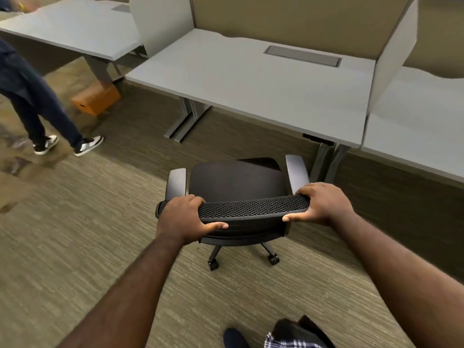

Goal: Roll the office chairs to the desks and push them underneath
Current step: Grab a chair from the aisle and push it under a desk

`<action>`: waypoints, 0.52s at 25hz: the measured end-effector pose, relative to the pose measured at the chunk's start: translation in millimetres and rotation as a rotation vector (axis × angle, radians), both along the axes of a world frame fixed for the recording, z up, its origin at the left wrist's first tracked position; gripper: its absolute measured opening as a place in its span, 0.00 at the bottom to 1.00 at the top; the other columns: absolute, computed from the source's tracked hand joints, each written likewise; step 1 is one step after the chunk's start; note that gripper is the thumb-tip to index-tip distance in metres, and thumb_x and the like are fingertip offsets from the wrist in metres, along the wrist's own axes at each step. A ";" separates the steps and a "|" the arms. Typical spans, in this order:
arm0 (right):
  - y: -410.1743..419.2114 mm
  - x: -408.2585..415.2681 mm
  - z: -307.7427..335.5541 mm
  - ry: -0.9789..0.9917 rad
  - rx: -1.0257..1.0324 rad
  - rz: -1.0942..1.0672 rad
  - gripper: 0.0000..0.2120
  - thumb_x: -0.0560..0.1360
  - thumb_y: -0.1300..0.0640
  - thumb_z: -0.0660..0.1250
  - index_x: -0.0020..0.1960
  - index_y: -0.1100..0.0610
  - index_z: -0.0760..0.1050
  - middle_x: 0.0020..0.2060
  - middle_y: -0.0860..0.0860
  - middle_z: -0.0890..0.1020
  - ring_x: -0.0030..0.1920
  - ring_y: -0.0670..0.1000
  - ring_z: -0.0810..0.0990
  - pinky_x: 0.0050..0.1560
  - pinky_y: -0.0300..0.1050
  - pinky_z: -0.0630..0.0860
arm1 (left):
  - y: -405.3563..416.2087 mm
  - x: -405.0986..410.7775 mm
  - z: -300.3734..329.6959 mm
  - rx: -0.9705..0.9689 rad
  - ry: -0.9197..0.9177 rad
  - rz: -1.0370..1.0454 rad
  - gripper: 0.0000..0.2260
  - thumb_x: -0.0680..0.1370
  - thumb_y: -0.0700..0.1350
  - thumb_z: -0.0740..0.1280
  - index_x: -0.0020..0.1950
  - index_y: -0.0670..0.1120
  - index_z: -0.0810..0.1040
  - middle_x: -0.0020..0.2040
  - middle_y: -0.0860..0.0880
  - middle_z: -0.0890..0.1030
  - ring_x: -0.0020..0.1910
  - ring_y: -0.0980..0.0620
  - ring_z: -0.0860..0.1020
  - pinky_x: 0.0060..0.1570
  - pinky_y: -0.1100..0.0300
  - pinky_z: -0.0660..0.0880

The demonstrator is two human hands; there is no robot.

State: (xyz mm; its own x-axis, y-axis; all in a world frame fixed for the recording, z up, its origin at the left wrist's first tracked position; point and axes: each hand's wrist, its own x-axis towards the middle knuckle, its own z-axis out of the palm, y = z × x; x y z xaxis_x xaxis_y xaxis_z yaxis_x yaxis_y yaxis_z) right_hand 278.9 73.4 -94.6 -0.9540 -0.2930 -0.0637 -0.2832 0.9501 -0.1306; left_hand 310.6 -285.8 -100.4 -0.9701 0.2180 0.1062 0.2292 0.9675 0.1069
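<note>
Two bare forearms, no sleeves reaching as far as the elbows, extend from the bottom of the frame, ending in the left hand [182, 217] and right hand [324, 204], both free of rings, watches or gloves. At the lower edge, a dark navy shoe toe [234, 337] shows beside a blue-and-white plaid cloth [288, 344], possibly a shirt hem, under a dark garment [298, 327] blurred at the frame's edge.

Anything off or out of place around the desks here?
One thing: an orange cardboard box sits tilted on the carpet by the far desk's leg, in the walkway. The chair and near desk look normal.
</note>
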 end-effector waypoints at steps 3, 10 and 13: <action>-17.3 -41.7 -0.1 0.013 -0.002 -0.012 0.51 0.52 0.10 0.49 0.53 0.46 0.81 0.45 0.44 0.82 0.48 0.49 0.79 0.46 0.47 0.76 | -17.5 -41.9 -2.5 -0.012 0.012 -0.007 0.43 0.61 0.85 0.50 0.52 0.52 0.80 0.44 0.55 0.80 0.44 0.52 0.78 0.42 0.55 0.69; -52.9 -142.3 -2.3 0.087 -0.034 -0.023 0.50 0.52 0.10 0.48 0.48 0.48 0.81 0.40 0.43 0.81 0.41 0.47 0.78 0.41 0.45 0.77 | -53.8 -144.9 -4.6 -0.016 0.020 0.011 0.41 0.61 0.84 0.53 0.50 0.52 0.80 0.42 0.55 0.80 0.43 0.52 0.78 0.40 0.56 0.71; -71.6 -183.6 -5.7 0.121 -0.034 -0.012 0.47 0.54 0.10 0.49 0.47 0.47 0.81 0.38 0.43 0.79 0.40 0.46 0.77 0.39 0.43 0.75 | -71.4 -188.2 -2.2 -0.015 -0.011 0.013 0.40 0.61 0.84 0.54 0.51 0.52 0.80 0.43 0.56 0.80 0.43 0.53 0.77 0.41 0.56 0.71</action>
